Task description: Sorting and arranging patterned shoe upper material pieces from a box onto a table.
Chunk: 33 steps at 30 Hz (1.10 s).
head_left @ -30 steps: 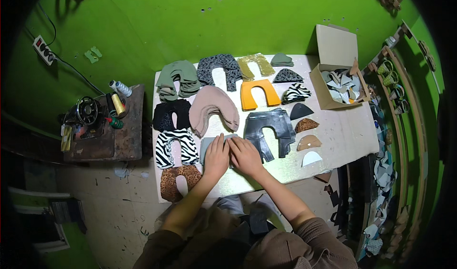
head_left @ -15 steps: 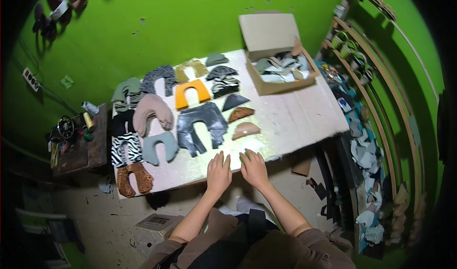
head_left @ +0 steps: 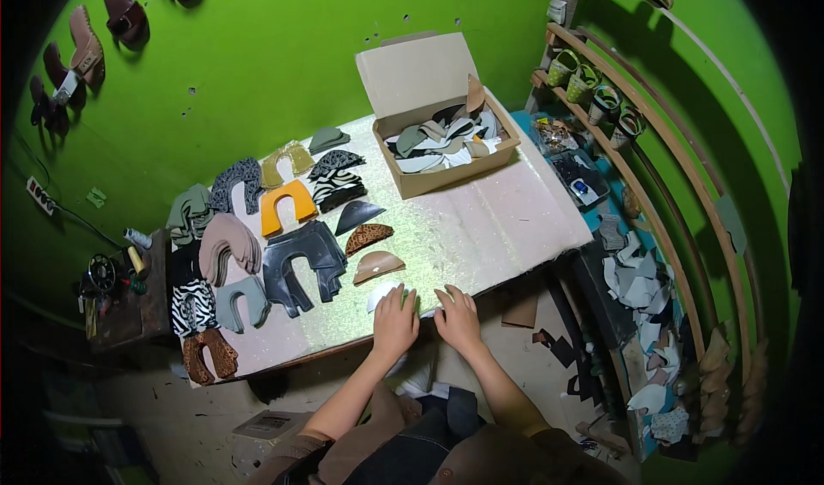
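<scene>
My left hand (head_left: 396,323) rests at the table's front edge, fingers stretched out and holding nothing. Its fingertips lie by a white half-round piece (head_left: 378,295), partly covered by the hand. Just to the right, my right hand (head_left: 457,319) lies at the same edge, also empty with its fingers apart. Beyond the left hand lie half-moon pieces: tan (head_left: 378,267), leopard-print (head_left: 369,239) and black (head_left: 358,217). Farther left are U-shaped pieces, among them a dark shiny one (head_left: 302,257), an orange one (head_left: 287,207), a grey-blue one (head_left: 241,303) and a pink-beige stack (head_left: 229,248).
An open cardboard box (head_left: 455,172) full of material scraps stands at the back of the table (head_left: 502,232). To the right, a wooden rack (head_left: 639,116) holds sandals, with scraps (head_left: 639,279) heaped below. A sewing machine's wheel (head_left: 101,272) shows at far left.
The view has turned to the right, so the table, pieces and box appear farther left. Both hands stay at the front edge, with fingers still outstretched. No piece has visibly moved on the table.
</scene>
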Each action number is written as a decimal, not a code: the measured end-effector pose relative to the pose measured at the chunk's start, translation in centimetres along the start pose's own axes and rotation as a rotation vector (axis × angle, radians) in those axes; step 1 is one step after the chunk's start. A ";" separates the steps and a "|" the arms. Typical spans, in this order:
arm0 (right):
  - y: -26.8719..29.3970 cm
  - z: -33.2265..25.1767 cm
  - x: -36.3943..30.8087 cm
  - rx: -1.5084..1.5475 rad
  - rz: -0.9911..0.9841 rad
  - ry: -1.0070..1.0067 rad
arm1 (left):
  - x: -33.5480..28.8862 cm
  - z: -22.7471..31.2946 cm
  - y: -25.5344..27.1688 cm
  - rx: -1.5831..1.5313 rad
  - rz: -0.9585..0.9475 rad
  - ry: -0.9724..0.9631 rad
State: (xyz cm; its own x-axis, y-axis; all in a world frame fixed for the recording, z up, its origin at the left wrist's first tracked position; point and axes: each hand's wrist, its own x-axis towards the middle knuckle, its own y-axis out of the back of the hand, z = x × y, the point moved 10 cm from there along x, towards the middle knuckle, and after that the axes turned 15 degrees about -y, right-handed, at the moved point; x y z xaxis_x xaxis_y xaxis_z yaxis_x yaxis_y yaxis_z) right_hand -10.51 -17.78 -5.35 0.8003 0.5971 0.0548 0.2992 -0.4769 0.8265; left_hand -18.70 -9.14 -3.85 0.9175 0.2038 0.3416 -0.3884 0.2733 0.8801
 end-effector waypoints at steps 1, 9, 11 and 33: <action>0.1 0.2 1.0 -0.002 -0.007 0.002 | 0.8 -0.2 -0.3 -0.002 -0.001 0.008; 0.8 0.8 9.5 -0.057 -0.023 0.150 | 8.7 -2.6 -1.4 0.017 0.068 0.010; 1.1 1.3 11.5 -0.073 -0.033 0.156 | 10.9 -3.1 -1.6 0.003 0.075 0.008; 11.5 4.3 33.7 0.222 -0.129 0.275 | 30.0 -9.6 0.1 0.123 0.278 0.245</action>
State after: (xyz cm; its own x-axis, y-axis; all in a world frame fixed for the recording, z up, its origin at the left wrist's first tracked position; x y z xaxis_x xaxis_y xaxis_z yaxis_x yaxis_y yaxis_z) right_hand 22.12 -5.88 3.56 0.5887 0.7976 0.1317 0.5177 -0.4971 0.6964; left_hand 8.00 6.00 3.30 0.7252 0.4767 0.4969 -0.5925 0.0645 0.8030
